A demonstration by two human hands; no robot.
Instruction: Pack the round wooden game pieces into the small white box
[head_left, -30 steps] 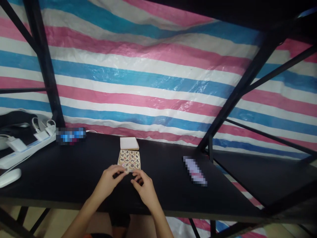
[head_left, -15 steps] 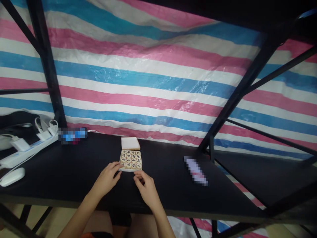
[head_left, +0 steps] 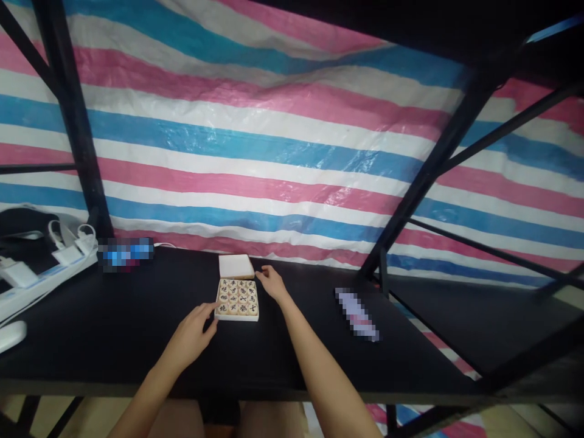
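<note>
**Striped sheeting [head_left: 255, 140] behind a black desk [head_left: 250, 362] bearing an open white box [head_left: 236, 317]**

The sheeting runs in pink, white and blue bands, creased and shiny, between dark posts [head_left: 68, 97] of a metal frame. Take the box as the centre of a clock, with twelve pointing away from the person. It lies flat on the desk, packed with round pieces [head_left: 243, 298] — four rows of four showing, marked with dark characters. At twelve, just beyond its far edge, lies a shallow lid [head_left: 235, 266], its white inside facing up.

The left hand [head_left: 194, 334] comes in from about eight o'clock. Its fingers are slightly parted, the tips at the box's near left corner and seemingly touching it. The right hand [head_left: 272, 283] is at about two, its fingers bent and close together just beside the lid's right edge; whether they touch or grip it, I cannot tell.

Just past three, well apart, lies a long pale item [head_left: 356, 314], blurred out. Towards ten sits a blue item [head_left: 125, 252], also blurred. Around nine, a white power strip [head_left: 49, 277] carries plugged-in chargers [head_left: 19, 272] — a rounded white object [head_left: 13, 336] lies nearer the person.
</note>
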